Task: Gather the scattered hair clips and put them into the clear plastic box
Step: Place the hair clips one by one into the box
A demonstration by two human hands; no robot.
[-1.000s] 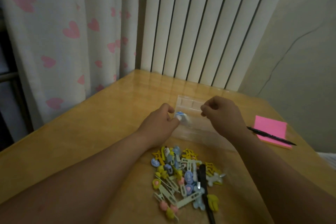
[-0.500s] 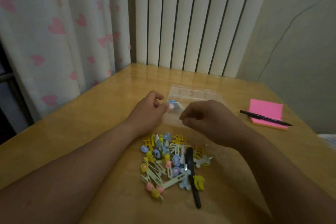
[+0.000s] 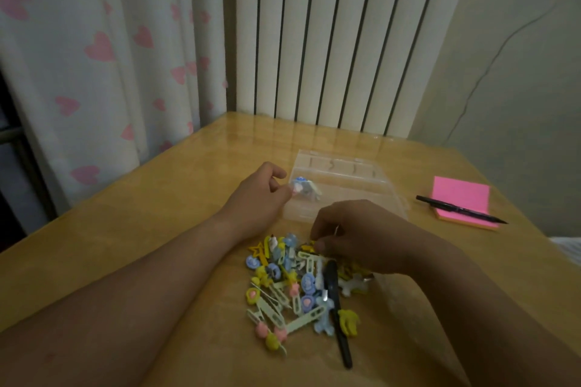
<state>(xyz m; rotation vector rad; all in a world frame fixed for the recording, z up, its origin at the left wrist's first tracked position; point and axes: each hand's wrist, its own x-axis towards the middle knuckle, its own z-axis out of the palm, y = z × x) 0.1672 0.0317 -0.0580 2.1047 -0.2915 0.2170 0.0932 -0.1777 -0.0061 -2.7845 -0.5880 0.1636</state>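
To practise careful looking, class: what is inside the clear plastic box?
A cluster of hair clips, blue and white, lies at the left side of the clear plastic box, at the left hand's fingertips. The right hand covers the near edge, so anything there is hidden.

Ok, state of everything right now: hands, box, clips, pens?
clear plastic box: open, a few clips inside.
left hand: fingers curled at the box's left edge, grip unclear.
right hand: pinches a yellow clip on the pile.
pile of clips: loose on the table.
black pen: lying in the pile.
second pen: lying across the pink notes.
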